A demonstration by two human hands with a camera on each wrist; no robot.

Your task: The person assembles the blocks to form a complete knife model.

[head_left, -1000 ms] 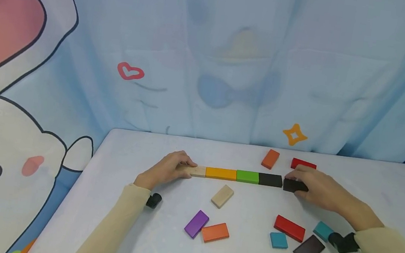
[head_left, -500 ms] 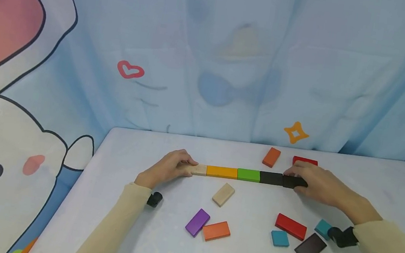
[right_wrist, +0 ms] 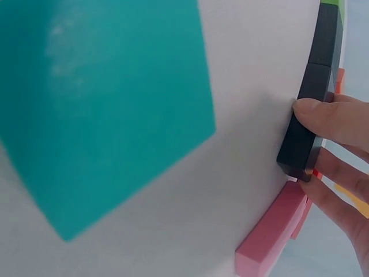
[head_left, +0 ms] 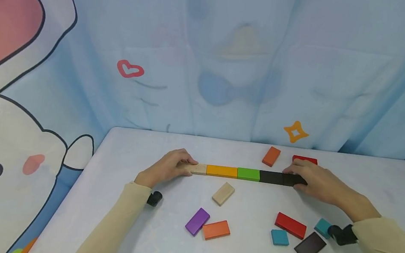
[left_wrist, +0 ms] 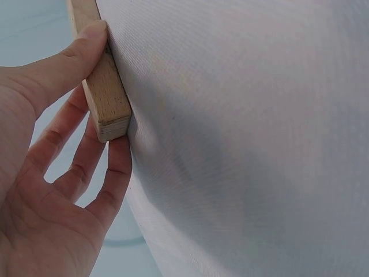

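Note:
A straight row of blocks runs across the white table. At its left end my left hand pinches a plain wooden block, thumb on the near side and fingers behind, as the left wrist view shows. Rightward follow a yellow-orange block, a green block and a black block. My right hand grips a second black block at the right end, its thumb on the near face. In the right wrist view this block meets the other black one end to end.
Behind the row lie an orange block and a red block. In front are a loose wooden block, a purple block, another orange block, a red block, a dark brown block and teal blocks. A pink block shows beside my right hand.
My right hand has slid the end black block left, closing the small gap to the other black block and bringing it into line. My left hand stays on the wooden block.

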